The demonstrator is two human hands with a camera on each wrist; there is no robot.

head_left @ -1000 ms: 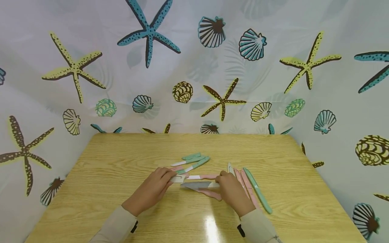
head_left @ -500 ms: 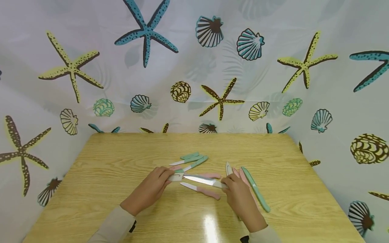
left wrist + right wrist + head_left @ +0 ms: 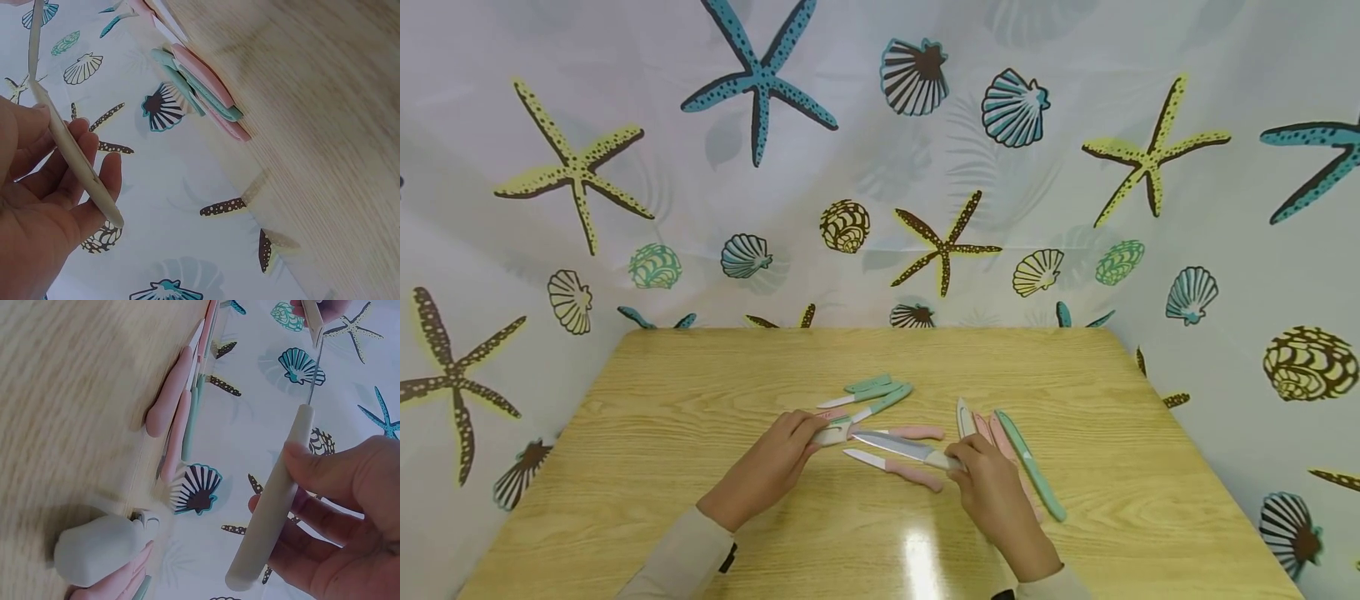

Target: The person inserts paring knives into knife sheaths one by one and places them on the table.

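Note:
My left hand (image 3: 775, 458) holds a cream blade sheath (image 3: 832, 432) between thumb and fingers, its mouth facing right. A knife with a cream handle (image 3: 269, 500) is in my right hand (image 3: 996, 492), thumb on one side and fingers on the other. Its grey blade (image 3: 891, 444) points left, with the tip at the sheath's mouth; most of the blade is outside. Both are held above the table. Below lie a pink-handled knife (image 3: 913, 475) with a bare white blade and, partly behind the held blade, another pink-handled knife (image 3: 917, 432).
Behind my left hand lie green-handled knives (image 3: 891, 400), a green sheath (image 3: 867, 384) and a pink sheath (image 3: 832, 414). Beside my right hand, a row holds a cream-sheathed knife (image 3: 965, 418), pink ones (image 3: 1003, 437) and a long green one (image 3: 1033, 467). A patterned curtain (image 3: 880, 167) stands behind the wooden table (image 3: 737, 367).
The knife in my right hand has risen and shifted right, and its blade now lines up with the sheath, tip at the mouth. The sheath stays nearly in place in my left hand.

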